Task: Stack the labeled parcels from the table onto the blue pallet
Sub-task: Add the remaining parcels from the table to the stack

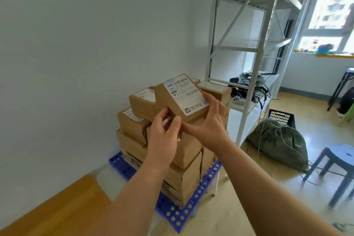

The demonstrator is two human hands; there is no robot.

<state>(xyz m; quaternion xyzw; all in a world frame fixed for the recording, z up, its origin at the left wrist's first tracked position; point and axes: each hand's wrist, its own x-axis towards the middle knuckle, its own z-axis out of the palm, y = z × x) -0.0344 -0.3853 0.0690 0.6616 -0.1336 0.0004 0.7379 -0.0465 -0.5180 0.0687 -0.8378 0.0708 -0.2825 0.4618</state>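
Two bare hands are seen holding one labeled cardboard parcel (180, 97) above the stack of parcels (168, 151). The parcel is gripped at its near left corner by the left hand (164, 136), thumb and fingers curled round the edge, and at its right side by the right hand (208, 120), whose fingers are wrapped over the white shipping label (184, 94). The parcel is held tilted, label up, over the top layer of the stack; whether it touches the boxes beneath cannot be told. The stack is carried by the blue pallet (172, 214), set against the wall. At 2 o'clock from the stack a white metal shelving rack (247, 50) is seen; at 4 o'clock, a green sack (277, 145) and a dark stool (339, 161).
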